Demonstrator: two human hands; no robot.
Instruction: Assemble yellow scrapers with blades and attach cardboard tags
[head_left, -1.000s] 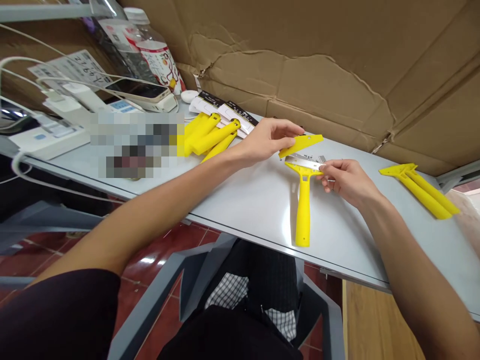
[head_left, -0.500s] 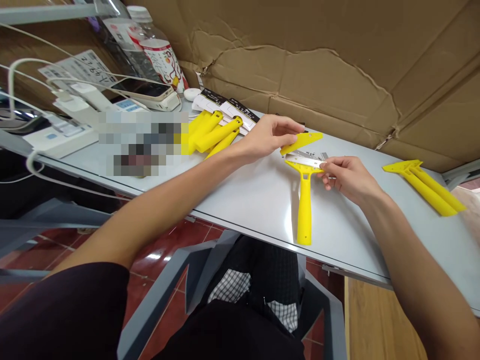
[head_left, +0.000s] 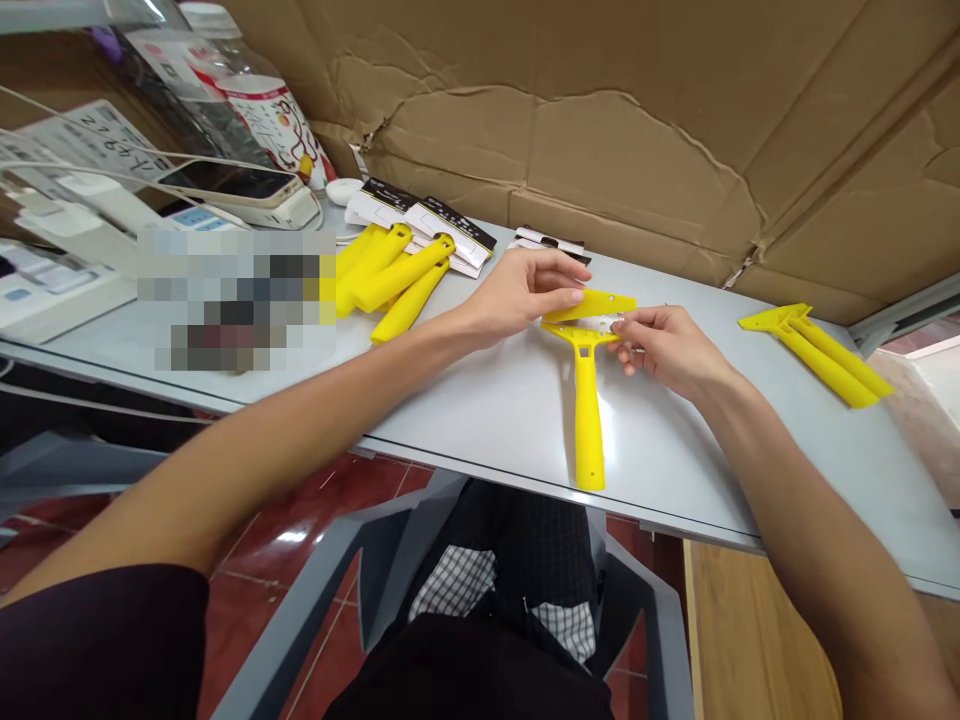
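Observation:
My left hand (head_left: 525,290) pinches a flat yellow plastic plate (head_left: 600,303) with small holes, a scraper's cover by its look. It hovers just above the wide head of a yellow scraper handle (head_left: 589,420), which lies on the table pointing toward me. Between cover and head shows a thin strip of metal blade (head_left: 596,322), mostly hidden by the cover. My right hand (head_left: 660,345) has its thumb and fingers closed at the right end of the blade and scraper head.
Yellow handles (head_left: 409,280) lie piled on the left by printed cards (head_left: 450,232). Two joined-looking yellow scrapers (head_left: 821,350) rest at the right. Farther left are a phone (head_left: 232,185), a bottle (head_left: 270,120) and charging cables. A cardboard wall (head_left: 600,150) rises behind the grey table (head_left: 480,400).
The yellow cover has come down over the blade, hiding most of it and the small metal parts behind. The camera view has shifted a little to the right.

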